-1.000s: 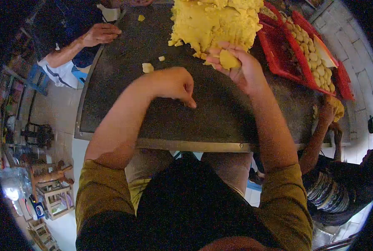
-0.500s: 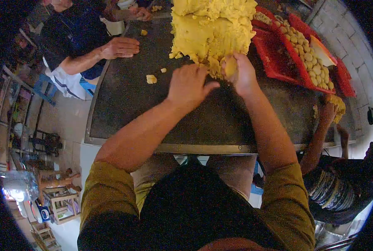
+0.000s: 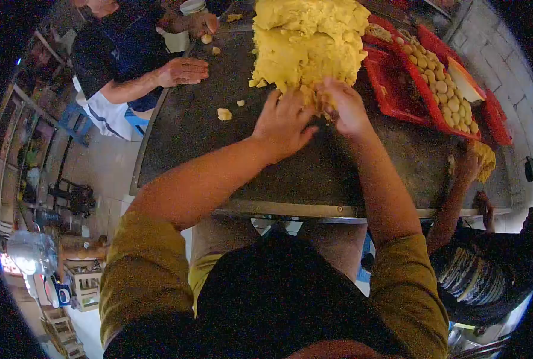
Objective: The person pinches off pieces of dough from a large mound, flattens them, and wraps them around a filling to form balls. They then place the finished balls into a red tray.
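Observation:
A big block of yellow dough lies on the dark tabletop, its near edge ragged and crumbly. My left hand rests at that edge with fingers stretched out and thumb apart, the fingertips against the crumbly dough. Just to its right, my right hand is at the same edge, fingers bent and smeared by motion. Whether a piece of dough is inside it cannot be made out. Left of my hands lie a small dough lump and a smaller bit.
Red trays at the right hold many round dough balls. Across the left corner a co-worker's hand rests on the table edge. Another person's hand, at the right, is by a yellow clump. A metal edge runs before me.
My right hand, which showed a yellow dough lump in its fingers, has moved slightly up against the block; the lump is no longer visible. My left fingers have spread. The view has shifted slightly.

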A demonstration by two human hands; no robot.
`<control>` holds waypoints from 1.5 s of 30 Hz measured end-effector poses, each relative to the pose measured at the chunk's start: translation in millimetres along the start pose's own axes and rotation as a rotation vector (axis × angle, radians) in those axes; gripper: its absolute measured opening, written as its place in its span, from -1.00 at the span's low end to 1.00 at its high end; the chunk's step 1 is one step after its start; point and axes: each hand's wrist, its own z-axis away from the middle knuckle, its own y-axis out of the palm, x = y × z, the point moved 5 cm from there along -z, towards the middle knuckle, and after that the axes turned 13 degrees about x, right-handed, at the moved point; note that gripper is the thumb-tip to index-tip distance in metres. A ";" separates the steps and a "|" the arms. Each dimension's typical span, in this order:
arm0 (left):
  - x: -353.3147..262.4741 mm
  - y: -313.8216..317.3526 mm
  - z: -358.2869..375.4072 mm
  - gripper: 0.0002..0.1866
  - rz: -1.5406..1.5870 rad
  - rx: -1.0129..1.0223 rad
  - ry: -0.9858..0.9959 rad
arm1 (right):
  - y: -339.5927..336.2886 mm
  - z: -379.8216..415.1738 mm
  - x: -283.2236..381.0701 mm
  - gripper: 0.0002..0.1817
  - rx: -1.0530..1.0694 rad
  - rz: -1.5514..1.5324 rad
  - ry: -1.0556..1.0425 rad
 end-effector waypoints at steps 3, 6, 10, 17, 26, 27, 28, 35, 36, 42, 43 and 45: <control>30.7 8.8 4.9 -0.56 0.204 -0.018 -0.186 | -11.1 3.1 5.4 -0.53 -0.034 0.057 0.046; 9.9 -4.5 13.2 -0.58 0.134 -0.060 -0.068 | -11.1 2.6 8.4 -0.45 -0.025 0.001 0.053; 1.7 1.3 3.2 -0.54 0.124 -0.044 0.012 | -0.1 -2.0 -7.6 -0.42 0.037 0.011 0.025; 46.7 18.6 3.4 -0.66 0.463 -0.119 -0.245 | 22.9 14.0 -10.7 -0.59 0.270 0.521 0.025; 65.9 29.6 2.2 -0.72 0.849 0.015 -0.205 | 81.1 43.9 -32.6 -0.81 0.817 1.581 -0.204; 64.9 27.3 3.1 -0.72 0.845 0.008 -0.211 | 85.4 49.2 -30.2 -0.81 0.856 1.559 -0.260; 61.3 28.2 2.4 -0.72 0.810 0.095 -0.198 | 89.2 53.2 -28.3 -0.82 0.892 1.536 -0.315; 57.0 42.5 2.0 -0.73 0.705 0.294 -0.053 | 82.2 45.4 -24.8 -0.90 0.651 1.318 -0.181; 54.0 38.9 2.4 -0.73 0.670 0.280 0.036 | 78.9 40.6 -16.3 -0.86 0.547 1.197 -0.254; 40.7 32.5 3.3 -0.76 0.787 0.349 -0.097 | 58.3 33.8 -1.6 -0.85 0.152 1.086 -0.367; 40.6 33.6 3.0 -0.75 0.827 0.371 -0.141 | 56.4 33.3 0.1 -0.84 0.116 1.119 -0.390; 41.6 31.0 3.8 -0.72 0.847 0.334 -0.137 | 52.1 31.1 1.6 -0.84 0.077 1.152 -0.416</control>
